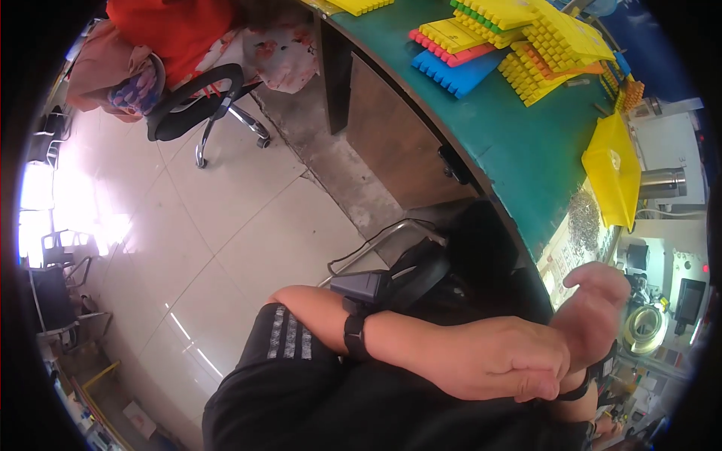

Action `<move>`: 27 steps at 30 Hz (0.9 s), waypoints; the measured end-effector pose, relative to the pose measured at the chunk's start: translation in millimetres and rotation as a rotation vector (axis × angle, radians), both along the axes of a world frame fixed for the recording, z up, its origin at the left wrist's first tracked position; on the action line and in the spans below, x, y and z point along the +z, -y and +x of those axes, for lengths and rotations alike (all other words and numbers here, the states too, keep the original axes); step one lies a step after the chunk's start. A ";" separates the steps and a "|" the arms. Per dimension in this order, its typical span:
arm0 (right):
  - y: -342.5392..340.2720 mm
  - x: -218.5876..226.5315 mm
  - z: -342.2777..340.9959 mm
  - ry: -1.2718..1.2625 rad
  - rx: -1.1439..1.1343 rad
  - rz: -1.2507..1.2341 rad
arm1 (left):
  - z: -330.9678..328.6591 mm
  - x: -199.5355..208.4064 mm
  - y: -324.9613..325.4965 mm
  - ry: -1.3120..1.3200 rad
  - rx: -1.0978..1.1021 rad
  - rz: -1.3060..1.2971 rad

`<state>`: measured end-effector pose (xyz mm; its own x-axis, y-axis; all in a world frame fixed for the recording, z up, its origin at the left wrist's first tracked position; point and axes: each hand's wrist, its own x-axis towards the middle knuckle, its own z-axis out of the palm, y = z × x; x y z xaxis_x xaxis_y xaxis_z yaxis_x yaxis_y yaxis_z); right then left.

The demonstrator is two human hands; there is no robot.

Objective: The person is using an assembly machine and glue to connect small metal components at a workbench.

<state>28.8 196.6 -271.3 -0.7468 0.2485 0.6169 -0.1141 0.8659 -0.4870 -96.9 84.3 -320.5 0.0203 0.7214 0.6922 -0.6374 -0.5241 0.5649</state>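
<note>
My left hand (pixel 511 357) reaches across my body and lies over my right wrist. Its fingers are curled closed, and whatever they grip there is hidden. My right hand (pixel 598 304) points up past it, beside the bench edge, with loosely bent fingers and nothing seen in them. On my left forearm sits a black wristband (pixel 355 336) with a dark box-shaped device (pixel 359 286) near it. Part of another black band (pixel 577 387) shows at my right wrist, just below the left hand. A pile of thin metal pins (pixel 583 222) lies on the bench close to my right hand.
The green-topped bench (pixel 511 161) curves along the right. Stacked yellow toothed strips (pixel 556 37), a blue toothed piece (pixel 459 71) and a yellow tray (pixel 613 173) rest on it. A metal cylinder (pixel 662 183) stands behind the tray. An office chair (pixel 199 101) is at the far left.
</note>
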 end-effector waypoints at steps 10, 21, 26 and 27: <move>18.6 -23.5 -3.8 0.029 0.160 -0.784 | -1.1 -6.0 -12.0 0.074 -0.118 0.177; 29.6 -17.0 -16.1 0.171 -0.064 -0.916 | -17.9 -4.2 2.1 -0.022 -0.056 -0.083; 3.8 -10.6 -15.3 0.143 -0.159 -0.197 | -21.9 -5.2 1.3 -0.098 0.039 -0.123; 0.1 -11.1 -18.8 0.131 -0.158 0.028 | -23.4 -10.3 2.0 -0.064 -0.010 -0.196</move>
